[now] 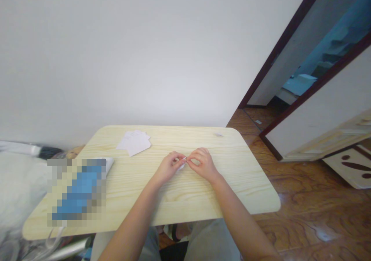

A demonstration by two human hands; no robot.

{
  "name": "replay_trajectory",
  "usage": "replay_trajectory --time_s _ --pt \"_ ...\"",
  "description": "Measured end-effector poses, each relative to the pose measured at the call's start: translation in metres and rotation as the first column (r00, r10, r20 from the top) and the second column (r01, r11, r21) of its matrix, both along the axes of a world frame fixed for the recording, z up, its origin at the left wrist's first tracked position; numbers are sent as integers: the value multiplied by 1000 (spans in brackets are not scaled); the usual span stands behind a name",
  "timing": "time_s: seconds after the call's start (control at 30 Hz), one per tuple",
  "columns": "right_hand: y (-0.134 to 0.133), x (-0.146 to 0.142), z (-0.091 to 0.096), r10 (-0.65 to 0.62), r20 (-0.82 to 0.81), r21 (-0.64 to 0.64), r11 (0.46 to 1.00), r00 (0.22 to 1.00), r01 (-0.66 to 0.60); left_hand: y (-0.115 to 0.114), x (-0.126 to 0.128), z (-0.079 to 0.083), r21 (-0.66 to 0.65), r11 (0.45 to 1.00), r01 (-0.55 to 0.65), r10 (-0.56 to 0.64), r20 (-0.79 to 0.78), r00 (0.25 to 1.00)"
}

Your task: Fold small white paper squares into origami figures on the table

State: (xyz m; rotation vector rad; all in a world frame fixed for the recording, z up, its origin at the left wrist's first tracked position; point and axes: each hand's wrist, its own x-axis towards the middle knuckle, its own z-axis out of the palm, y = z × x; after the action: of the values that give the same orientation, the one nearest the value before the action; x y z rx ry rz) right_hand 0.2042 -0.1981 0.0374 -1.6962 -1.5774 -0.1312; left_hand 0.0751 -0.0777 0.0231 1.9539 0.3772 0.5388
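Observation:
Both hands meet over the middle of the wooden table [185,203], fingertips nearly touching. My left hand [170,166] is closed in a pinch on a small white piece [181,167], which looks like paper; most of it is hidden by the fingers. Thumb and index of my right hand [204,163] pinch together at the right end of that same piece. Farther back on the left lie several overlapping white paper sheets [135,142], apart from both hands.
A blurred-out blue item [81,191] rests at the table's left, with a white cable [55,237] hanging below. A small clear or whitish scrap [218,134] lies at the back right. The white wall [162,60] borders the far edge; a doorway [290,75] opens at right.

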Motion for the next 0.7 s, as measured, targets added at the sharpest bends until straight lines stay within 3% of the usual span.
replay_trajectory --time_s 0.43,0.7 --pt "-2 -1 1 -15 115 -6 1000 993 16 0 1 -3 66 998 14 -15 11 1000" --pt "-2 -5 2 -48 117 43 998 992 43 -1 1 -2 -50 998 -41 41 7 999"
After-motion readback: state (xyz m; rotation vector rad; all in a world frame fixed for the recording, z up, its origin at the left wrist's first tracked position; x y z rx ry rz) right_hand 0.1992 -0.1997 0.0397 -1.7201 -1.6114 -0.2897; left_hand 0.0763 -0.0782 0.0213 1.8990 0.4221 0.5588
